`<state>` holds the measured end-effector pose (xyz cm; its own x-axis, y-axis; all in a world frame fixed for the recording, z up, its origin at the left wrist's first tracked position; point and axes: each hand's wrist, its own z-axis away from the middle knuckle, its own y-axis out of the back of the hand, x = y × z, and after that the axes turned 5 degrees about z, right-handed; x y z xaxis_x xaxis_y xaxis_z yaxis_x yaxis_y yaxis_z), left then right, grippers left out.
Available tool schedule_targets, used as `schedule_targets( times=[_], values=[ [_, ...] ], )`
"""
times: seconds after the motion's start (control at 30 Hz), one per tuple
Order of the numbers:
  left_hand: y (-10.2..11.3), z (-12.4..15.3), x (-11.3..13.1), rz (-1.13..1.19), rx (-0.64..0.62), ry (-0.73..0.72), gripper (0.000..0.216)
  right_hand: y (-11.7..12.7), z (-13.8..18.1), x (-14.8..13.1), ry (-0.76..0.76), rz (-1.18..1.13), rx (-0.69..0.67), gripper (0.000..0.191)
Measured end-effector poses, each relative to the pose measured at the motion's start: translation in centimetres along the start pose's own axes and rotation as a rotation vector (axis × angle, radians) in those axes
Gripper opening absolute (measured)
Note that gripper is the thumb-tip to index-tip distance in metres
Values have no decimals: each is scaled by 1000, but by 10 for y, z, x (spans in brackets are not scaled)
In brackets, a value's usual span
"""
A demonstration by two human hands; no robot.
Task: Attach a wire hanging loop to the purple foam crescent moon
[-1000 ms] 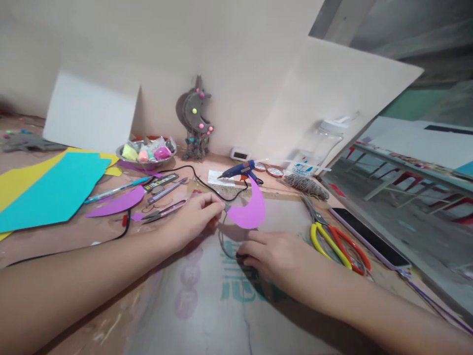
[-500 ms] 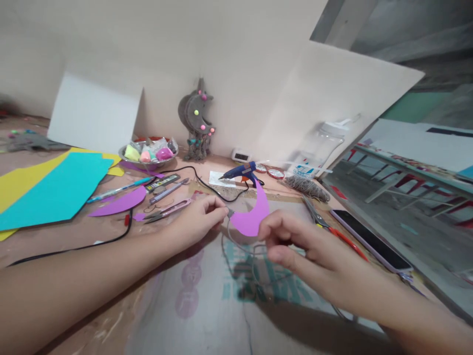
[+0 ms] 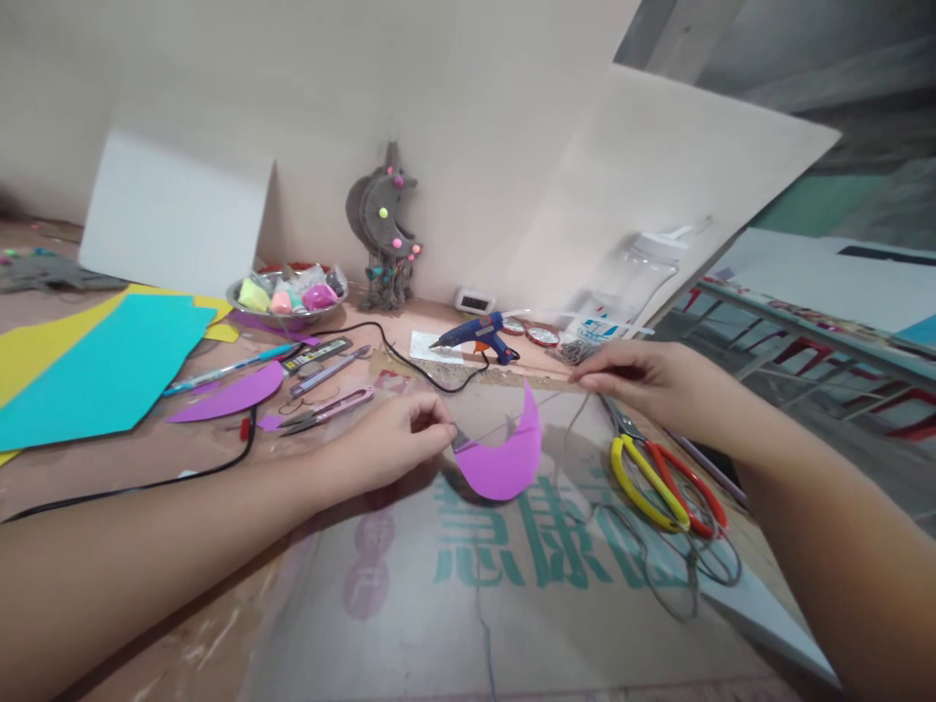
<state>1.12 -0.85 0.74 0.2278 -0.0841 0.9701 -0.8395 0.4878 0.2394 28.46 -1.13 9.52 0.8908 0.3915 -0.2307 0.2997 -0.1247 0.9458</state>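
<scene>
My left hand pinches the tip of a purple paper crescent that lies on a printed cardboard sheet. My right hand is raised to the right, fingers pinched on a thin grey string that hangs down and trails in loops over the cardboard toward the scissors. Both hands are closed.
Yellow and red scissors lie at the right. A blue glue gun with a black cord, small snips, a pen, a purple offcut, teal and yellow sheets, a bowl of coloured pieces and a grey moon ornament stand behind.
My right hand rose from the cardboard and swung right and back, pulling the string taut. The purple crescent tipped over toward the right. My left hand stayed put.
</scene>
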Motion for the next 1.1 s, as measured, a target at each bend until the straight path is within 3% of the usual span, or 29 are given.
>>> schedule_targets(
  times=[0.17,0.4,0.67,0.83,0.9,1.1],
  values=[
    [0,1,0,50,-77,51,8,-20,-9,19,-121,54,130,22],
    [3,-2,2,120,-104,49,8,-61,-10,22,80,114,-19,30],
    [4,-2,1,130,-101,6,8,-68,-4,-20,91,-235,-25,29],
    [4,-2,2,129,-90,23,8,-66,-5,-17,-253,-844,-114,34],
    [3,-2,2,140,-93,15,8,-68,-6,-9,-324,-987,-100,33],
    [4,-2,1,151,-115,15,7,-76,-10,12,-296,-920,53,27]
  ],
)
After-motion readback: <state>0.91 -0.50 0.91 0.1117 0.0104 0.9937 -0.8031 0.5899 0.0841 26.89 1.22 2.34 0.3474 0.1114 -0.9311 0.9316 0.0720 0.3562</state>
